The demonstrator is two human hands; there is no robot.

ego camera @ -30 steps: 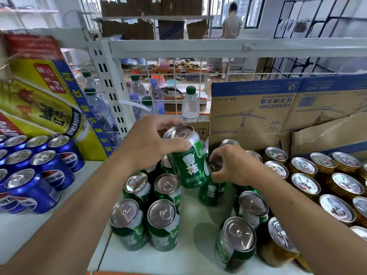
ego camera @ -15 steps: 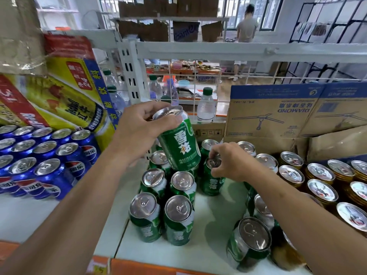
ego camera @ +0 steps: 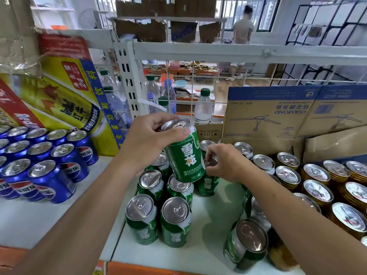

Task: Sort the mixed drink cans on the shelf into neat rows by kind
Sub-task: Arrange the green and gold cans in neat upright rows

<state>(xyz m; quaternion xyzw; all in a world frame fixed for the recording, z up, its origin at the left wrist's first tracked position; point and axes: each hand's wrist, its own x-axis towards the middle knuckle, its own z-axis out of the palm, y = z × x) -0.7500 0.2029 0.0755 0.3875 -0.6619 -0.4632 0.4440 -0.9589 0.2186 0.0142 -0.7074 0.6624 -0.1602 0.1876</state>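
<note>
My left hand [ego camera: 148,143] grips a green can [ego camera: 185,155] by its top rim and holds it tilted in the air above a double row of upright green cans [ego camera: 158,197] in the middle of the white shelf [ego camera: 208,225]. Just to its right, my right hand [ego camera: 224,162] pinches the top of another green can [ego camera: 207,185] that stands on the shelf. More green cans [ego camera: 247,245] stand at the lower right. Blue cans [ego camera: 45,165] fill the left side. Gold cans [ego camera: 321,187] fill the right.
A yellow and red drinks carton [ego camera: 65,96] leans behind the blue cans. Cardboard boxes [ego camera: 278,116] stand behind the gold cans. Water bottles [ego camera: 203,106] stand beyond the wire back panel. A white shelf beam [ego camera: 238,53] runs overhead. A person stands far off in the room.
My left hand has lifted the green can higher and a little further back. My right hand has stayed on the standing green can. The view has shifted to the left.
</note>
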